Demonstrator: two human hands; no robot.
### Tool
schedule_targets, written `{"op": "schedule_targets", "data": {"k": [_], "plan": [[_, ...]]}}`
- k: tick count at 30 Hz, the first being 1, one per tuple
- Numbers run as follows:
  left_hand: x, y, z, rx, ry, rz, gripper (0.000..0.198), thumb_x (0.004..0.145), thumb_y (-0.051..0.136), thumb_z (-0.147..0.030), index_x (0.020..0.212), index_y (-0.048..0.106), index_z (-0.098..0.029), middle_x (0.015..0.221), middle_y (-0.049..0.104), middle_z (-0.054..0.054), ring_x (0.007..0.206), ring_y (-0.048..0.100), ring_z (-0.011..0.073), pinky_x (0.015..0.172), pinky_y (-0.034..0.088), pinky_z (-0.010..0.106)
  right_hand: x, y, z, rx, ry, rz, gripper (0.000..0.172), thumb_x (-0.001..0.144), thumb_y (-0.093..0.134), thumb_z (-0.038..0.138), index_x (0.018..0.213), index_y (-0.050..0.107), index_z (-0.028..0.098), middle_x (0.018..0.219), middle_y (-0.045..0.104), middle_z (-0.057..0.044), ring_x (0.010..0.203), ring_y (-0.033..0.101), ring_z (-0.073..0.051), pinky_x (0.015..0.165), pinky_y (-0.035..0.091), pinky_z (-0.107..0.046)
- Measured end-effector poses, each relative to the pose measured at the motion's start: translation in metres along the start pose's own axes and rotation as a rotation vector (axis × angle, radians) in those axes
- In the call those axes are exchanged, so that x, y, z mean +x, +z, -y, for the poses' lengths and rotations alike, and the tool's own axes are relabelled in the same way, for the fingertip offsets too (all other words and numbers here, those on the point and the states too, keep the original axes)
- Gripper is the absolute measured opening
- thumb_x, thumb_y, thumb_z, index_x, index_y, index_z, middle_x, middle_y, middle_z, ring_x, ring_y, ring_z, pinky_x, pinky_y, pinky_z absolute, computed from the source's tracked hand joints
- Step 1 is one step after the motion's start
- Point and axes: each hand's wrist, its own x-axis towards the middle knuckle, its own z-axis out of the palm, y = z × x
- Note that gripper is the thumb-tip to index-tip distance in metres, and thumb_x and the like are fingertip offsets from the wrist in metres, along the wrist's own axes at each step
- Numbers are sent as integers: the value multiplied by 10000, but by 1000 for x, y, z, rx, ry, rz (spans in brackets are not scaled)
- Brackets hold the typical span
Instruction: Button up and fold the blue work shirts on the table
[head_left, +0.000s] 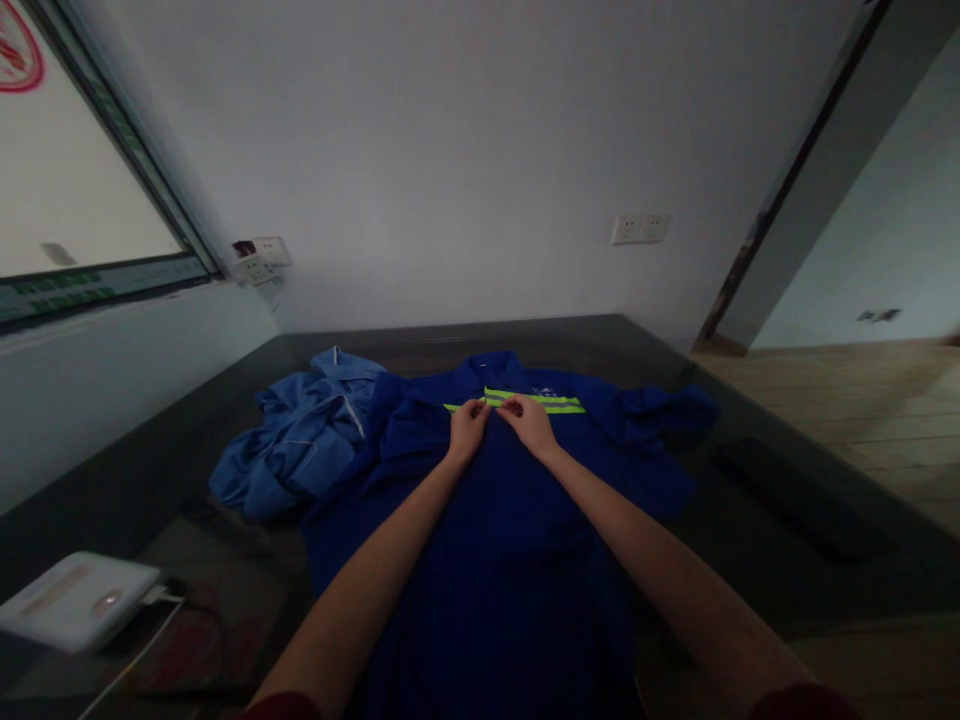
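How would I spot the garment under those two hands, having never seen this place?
Find the dark table against the pale wall. Across its middle lies a deep-blue garment, its collar toward the wall, the left hand and right hand at its front. Its bright yellow-green stripe sets it apart from the crumpled, lighter-blue clothing on its left.
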Motion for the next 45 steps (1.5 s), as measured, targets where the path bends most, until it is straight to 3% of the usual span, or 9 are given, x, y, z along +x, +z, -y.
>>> {"op": "schedule_targets", "data": {"k": [6, 11, 16, 30, 36, 45], "plan": [[0, 13, -3, -131, -34, -2, 183, 840, 540, -240, 898, 668, -123, 865, 716, 76, 773, 653, 165, 677, 493, 235, -3, 2, -2, 71, 1, -85, 169, 754, 628, 334, 810, 650, 176, 823, 685, -77, 733, 623, -203, 698, 487, -320], [-7, 4, -4, -157, -6, 48, 151, 804, 583, -235, 855, 672, -124, 771, 708, 46, 686, 643, 153, 624, 486, 229, -5, 2, -4, 124, 3, -101, 140, 710, 651, 306, 701, 602, 175, 737, 668, -63, 695, 617, -209, 681, 480, -324], [-10, -6, -6, -111, 43, 18, 115, 785, 601, -204, 857, 665, -140, 794, 703, 38, 724, 639, 154, 675, 483, 241, -3, 4, -3, 181, 18, -110, 169, 675, 668, 321, 628, 576, 187, 685, 663, -44, 673, 606, -210, 657, 470, -319], [-14, -1, -2, -38, 95, -16, 137, 824, 567, -260, 880, 643, -160, 838, 684, 35, 779, 623, 153, 733, 467, 249, -1, 4, -16, 283, 106, -87, 237, 635, 668, 407, 606, 600, 181, 606, 646, -22, 603, 594, -189, 599, 463, -300], [-14, 2, -4, 152, 129, 75, 170, 820, 574, -304, 782, 609, -142, 712, 620, 20, 672, 557, 148, 626, 405, 237, -1, 5, -17, 290, 98, -66, 225, 672, 636, 394, 652, 619, 170, 629, 668, -31, 592, 607, -188, 588, 477, -300], [-12, 4, 2, 217, 114, 149, 211, 815, 567, -291, 644, 557, -168, 617, 560, -5, 608, 524, 146, 580, 360, 232, -3, 6, -15, 230, 44, -65, 174, 685, 638, 347, 650, 616, 178, 689, 682, -39, 681, 623, -203, 680, 490, -326]]}}
